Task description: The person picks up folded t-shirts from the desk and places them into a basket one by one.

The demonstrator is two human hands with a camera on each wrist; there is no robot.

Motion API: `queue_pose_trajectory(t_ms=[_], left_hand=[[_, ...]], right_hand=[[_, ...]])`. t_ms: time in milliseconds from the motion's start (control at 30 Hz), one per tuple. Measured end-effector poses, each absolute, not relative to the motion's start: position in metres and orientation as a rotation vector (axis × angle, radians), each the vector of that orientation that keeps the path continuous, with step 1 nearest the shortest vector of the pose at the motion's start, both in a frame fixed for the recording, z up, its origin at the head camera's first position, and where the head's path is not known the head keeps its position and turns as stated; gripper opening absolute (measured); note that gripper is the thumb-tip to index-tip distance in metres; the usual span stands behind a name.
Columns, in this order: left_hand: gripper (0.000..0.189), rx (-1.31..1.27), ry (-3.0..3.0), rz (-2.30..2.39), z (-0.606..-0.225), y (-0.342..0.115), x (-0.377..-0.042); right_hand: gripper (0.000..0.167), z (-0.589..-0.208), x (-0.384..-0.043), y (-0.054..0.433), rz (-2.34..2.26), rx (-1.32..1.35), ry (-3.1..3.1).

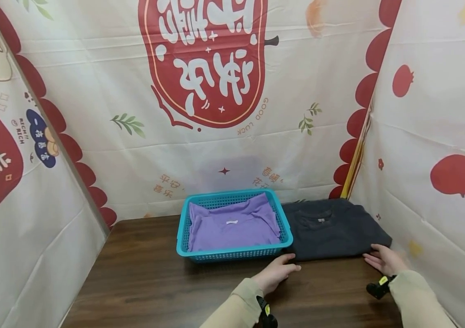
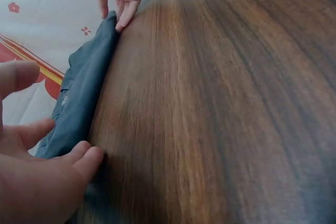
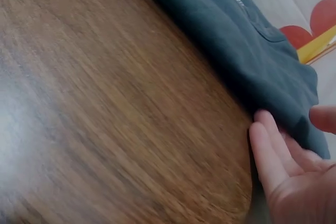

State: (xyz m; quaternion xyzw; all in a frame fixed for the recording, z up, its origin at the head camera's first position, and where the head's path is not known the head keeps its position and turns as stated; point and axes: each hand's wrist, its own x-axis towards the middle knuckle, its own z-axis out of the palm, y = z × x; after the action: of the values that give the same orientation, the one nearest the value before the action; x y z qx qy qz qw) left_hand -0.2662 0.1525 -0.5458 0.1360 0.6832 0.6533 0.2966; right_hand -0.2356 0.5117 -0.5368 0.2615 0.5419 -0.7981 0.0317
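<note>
A folded dark grey T-shirt (image 1: 335, 232) lies on the wooden table, its neckline toward the back wall. My left hand (image 1: 275, 273) is at the shirt's near left corner; its fingers (image 2: 86, 156) are extended right at the lower edge, with the thumb held apart. At the near right corner, my right hand (image 1: 386, 259) has fairly straight fingers (image 3: 270, 150) against the front edge, and its thumb stays spread above. A turquoise basket (image 1: 181, 246) stands just left of the shirt and holds a folded purple T-shirt (image 1: 232, 232).
The brown wooden table (image 1: 142, 273) extends left and in front of the basket. Printed cloth hangs around it as a back wall (image 1: 216, 150) and side walls, with the right wall (image 1: 421, 218) close beside the dark shirt. Each wrist wears a black strap device.
</note>
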Motion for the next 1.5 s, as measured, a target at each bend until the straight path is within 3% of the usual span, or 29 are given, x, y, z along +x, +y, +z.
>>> queue_pose_trajectory(t_ms=[367, 567, 700, 867, 1067, 1267, 1500], left_hand=[[0.049, 0.228, 1.907, 1.667, -0.546, 0.168, -0.275], [0.056, 0.169, 1.810, 1.650, -0.545, 0.165, -0.277], [0.059, 0.183, 1.788, 1.643, -0.543, 0.162, -0.278], [0.058, 0.212, 1.771, 1.628, -0.543, 0.157, -0.275], [0.057, 0.216, 1.726, 1.600, -0.544, 0.148, -0.261], [0.055, 0.217, 1.655, 1.555, -0.546, 0.140, -0.244], [0.051, 0.223, 1.553, 1.491, -0.544, 0.132, -0.221]], right_hand=[[0.076, -0.548, -0.243, 0.504, -2.475, 0.901, 1.691], [0.020, -0.551, -0.241, 0.509, -2.434, 0.942, 1.693], [0.011, -0.551, -0.239, 0.511, -2.406, 0.899, 1.708], [0.011, -0.551, -0.230, 0.511, -2.359, 0.837, 1.749], [0.022, -0.551, -0.215, 0.508, -2.297, 0.866, 1.792], [0.012, -0.554, -0.195, 0.508, -2.266, 0.910, 1.823], [0.033, -0.557, -0.165, 0.511, -2.194, 0.899, 1.858]])
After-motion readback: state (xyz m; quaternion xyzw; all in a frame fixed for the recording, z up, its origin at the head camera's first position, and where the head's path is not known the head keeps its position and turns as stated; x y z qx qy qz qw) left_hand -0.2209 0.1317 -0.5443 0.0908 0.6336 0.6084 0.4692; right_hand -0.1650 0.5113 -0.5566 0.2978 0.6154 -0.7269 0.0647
